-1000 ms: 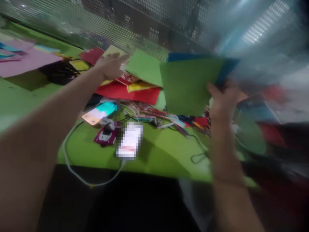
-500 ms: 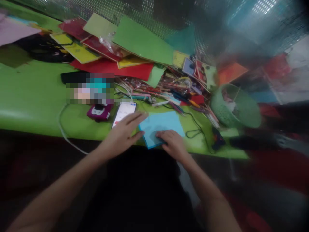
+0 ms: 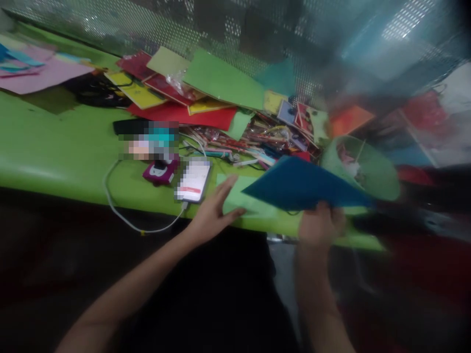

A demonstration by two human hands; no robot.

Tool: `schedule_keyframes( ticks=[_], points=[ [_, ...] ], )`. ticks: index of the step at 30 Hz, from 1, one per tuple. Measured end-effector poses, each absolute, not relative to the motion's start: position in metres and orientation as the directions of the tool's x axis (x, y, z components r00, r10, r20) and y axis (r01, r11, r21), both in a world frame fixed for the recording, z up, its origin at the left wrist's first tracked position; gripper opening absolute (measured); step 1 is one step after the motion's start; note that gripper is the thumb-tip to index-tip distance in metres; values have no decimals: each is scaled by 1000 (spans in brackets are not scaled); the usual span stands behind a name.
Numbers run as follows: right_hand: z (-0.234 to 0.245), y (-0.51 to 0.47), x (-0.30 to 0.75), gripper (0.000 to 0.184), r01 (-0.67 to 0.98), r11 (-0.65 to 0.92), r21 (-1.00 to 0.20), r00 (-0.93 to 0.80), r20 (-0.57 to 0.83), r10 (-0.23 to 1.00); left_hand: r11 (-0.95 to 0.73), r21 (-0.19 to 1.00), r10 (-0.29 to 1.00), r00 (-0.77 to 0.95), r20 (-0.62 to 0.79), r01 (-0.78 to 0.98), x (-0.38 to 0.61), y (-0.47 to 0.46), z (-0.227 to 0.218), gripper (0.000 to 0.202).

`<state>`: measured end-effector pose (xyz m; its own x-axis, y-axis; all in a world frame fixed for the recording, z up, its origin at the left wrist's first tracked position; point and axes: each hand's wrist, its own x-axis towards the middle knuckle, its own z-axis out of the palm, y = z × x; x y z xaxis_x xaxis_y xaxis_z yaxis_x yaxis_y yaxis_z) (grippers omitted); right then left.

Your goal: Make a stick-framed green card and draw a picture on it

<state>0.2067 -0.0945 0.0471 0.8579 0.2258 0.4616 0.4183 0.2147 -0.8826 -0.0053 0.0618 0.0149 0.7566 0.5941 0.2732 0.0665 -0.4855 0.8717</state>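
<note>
A blue sheet of paper or card (image 3: 298,184) is raised off the table on the right, tilted, its darker face toward me. My right hand (image 3: 321,223) grips its near edge, with the fingers partly hidden and blurred. Thumb and fingers apart, my left hand (image 3: 215,211) rests at the left edge of a pale green sheet (image 3: 253,198) lying flat on the table. Just left of that hand lies a phone (image 3: 194,180) with a lit screen and a white cable (image 3: 162,230) plugged in.
The green table (image 3: 73,147) has its front edge close to my body. Coloured sheets (image 3: 224,81) and a heap of sticks and pens (image 3: 265,132) lie along the back. A green bowl (image 3: 382,169) stands right, behind the blue sheet. A purple box (image 3: 160,172) sits left of the phone.
The blue sheet has left the table, lifted and moved right in my right hand. A pale green sheet now shows where it lay. The camera view has shifted slightly.
</note>
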Motion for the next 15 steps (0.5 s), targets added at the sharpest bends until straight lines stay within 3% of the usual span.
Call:
schedule_keyframes(
  ticks=[2, 5, 7, 10, 15],
  points=[
    [43, -90, 206, 32, 308, 233, -923, 885, 367, 285, -455, 890, 554, 791, 258, 28, 7, 59, 27, 65],
    [33, -84, 208, 35, 247, 181, -952, 901, 295, 320, -378, 925, 487, 858, 163, 39, 16, 56, 41, 27],
    [25, -81, 212, 36, 231, 170, -958, 885, 279, 373, -334, 940, 511, 852, 114, 74, 17, 61, 51, 28],
    [13, -81, 217, 43, 214, 135, -967, 804, 253, 539, -303, 943, 663, 741, 103, 140, 14, 89, 76, 26],
    [-22, -91, 213, 35, 304, -5, -953, 698, 219, 681, -370, 918, 827, 500, 256, 143, 32, 183, 137, 34]
  ],
)
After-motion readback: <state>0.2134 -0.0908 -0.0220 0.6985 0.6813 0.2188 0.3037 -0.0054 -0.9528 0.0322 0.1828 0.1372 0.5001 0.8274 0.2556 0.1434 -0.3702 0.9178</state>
